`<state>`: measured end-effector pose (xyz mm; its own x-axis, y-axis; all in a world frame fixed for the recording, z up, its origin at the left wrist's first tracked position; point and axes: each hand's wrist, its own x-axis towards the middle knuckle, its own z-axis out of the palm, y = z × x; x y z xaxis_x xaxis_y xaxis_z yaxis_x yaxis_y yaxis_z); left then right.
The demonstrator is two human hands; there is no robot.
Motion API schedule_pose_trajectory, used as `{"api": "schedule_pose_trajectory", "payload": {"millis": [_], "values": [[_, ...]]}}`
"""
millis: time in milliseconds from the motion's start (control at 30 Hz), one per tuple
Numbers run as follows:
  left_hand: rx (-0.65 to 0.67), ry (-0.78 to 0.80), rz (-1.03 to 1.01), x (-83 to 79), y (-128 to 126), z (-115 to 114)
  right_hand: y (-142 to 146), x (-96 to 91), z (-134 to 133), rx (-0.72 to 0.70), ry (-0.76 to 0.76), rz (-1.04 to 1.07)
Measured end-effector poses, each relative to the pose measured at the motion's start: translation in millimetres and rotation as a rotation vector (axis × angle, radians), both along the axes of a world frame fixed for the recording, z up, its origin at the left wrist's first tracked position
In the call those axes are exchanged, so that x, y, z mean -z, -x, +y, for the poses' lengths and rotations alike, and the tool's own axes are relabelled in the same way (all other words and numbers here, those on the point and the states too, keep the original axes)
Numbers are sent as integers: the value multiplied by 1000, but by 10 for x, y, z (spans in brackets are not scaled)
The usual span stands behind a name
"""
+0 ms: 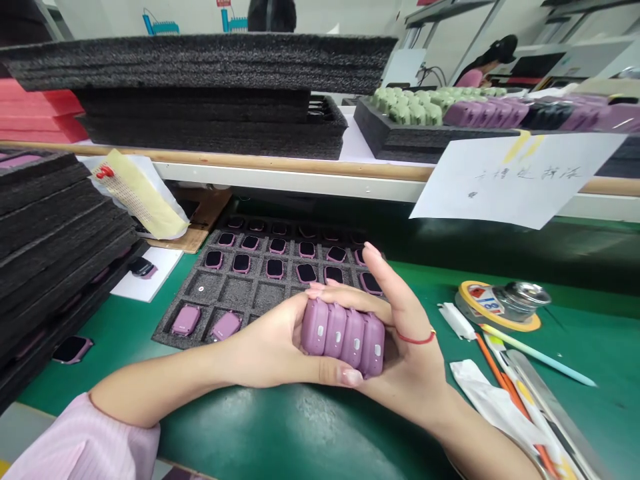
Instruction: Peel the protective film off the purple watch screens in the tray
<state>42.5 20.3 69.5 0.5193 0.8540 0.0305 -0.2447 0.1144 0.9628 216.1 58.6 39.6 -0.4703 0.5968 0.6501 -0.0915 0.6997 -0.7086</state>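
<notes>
Fingers (pixel 350 298) of left hand (pixel 265 340) and right hand (pixel 410 353) close around four pink smartwatches (pixel 343 338), lower centre of the frame. A black foam tray (pixel 235 290) lies just behind, on the green tabletop (pixel 300 427).

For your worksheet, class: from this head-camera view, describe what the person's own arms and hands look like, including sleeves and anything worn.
The left hand leads to an arm in a loose, pale pink knit sleeve. The right hand has a thin red bracelet with a small gold bead; no sleeve shows on that forearm. Neither hand is gloved, and the nails are long.
</notes>
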Motion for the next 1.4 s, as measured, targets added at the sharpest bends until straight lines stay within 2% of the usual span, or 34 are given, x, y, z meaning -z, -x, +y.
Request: {"api": "schedule_pose_trajectory", "payload": {"millis": [133,267,433,600,833,1033,1400], "values": [[7,-7,-27,10,5,21,-11,7,30,-14,1,-20],[54,80,-102,93,75,16,-27,-8,55,-13,-23,-28],[38,150,3,122,118,27,-39,-16,59,-15,-55,-76],[-41,48,3,92,42,-5,-30,14,56,-22,-108,-63],[-49,26,-27,115,47,0,0,25,77,-40,-146,-58],[-71,35,15,144,53,17,12,65,104,-75,-92,-40],[-155,31,-16,274,5,100,89,144,143,-11,-116,-31]]}}
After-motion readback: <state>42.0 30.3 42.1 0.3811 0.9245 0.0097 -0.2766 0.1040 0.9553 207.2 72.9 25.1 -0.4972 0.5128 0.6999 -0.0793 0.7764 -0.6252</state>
